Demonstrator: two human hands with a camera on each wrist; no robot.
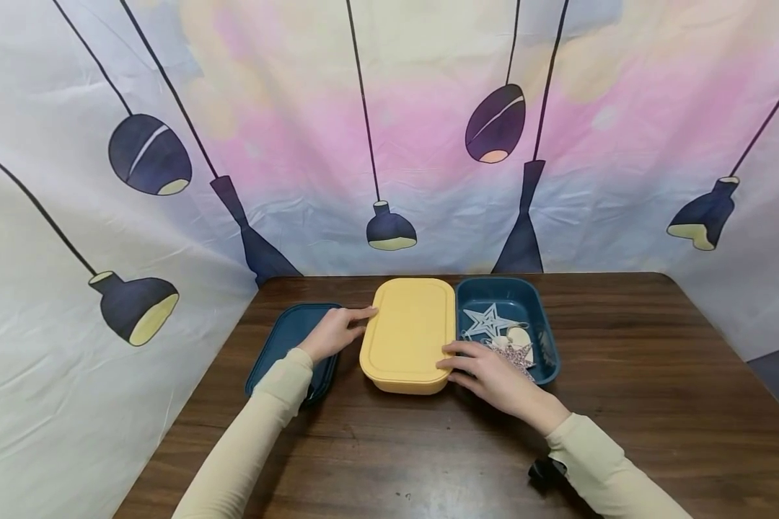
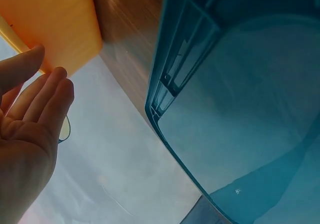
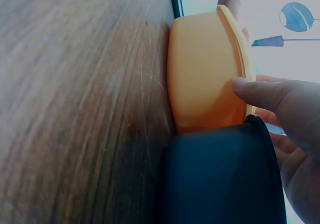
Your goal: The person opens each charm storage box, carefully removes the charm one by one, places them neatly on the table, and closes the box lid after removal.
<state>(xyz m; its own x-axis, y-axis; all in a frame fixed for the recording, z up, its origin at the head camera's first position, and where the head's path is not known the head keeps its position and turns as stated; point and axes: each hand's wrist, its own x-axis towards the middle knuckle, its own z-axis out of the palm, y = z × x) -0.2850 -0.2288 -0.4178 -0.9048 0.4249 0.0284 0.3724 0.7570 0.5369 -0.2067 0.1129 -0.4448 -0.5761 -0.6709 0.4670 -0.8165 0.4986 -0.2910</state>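
A yellow lidded box [image 1: 410, 328] stands on the table between the two hands. The left hand [image 1: 334, 331] reaches its upper left edge with straight fingers; in the left wrist view, the thumb and fingertips [image 2: 59, 79] are close together at the rim. The right hand [image 1: 490, 371] lays its fingers on the lid's right edge, and its thumb [image 3: 245, 86] touches the rim in the right wrist view. Directly right of the yellow box is an uncovered dark blue box [image 1: 545, 339] holding a pale star ornament [image 1: 490, 321], a glittery pink star [image 1: 516, 355] and a cream ornament [image 1: 521, 337].
A dark blue lid [image 1: 288, 339] lies on the left of the wooden table [image 1: 656, 404], beneath the left forearm. Behind the table hangs a cloth [image 1: 428, 173] printed with lamps. A small black object [image 1: 545, 472] is by the right sleeve.
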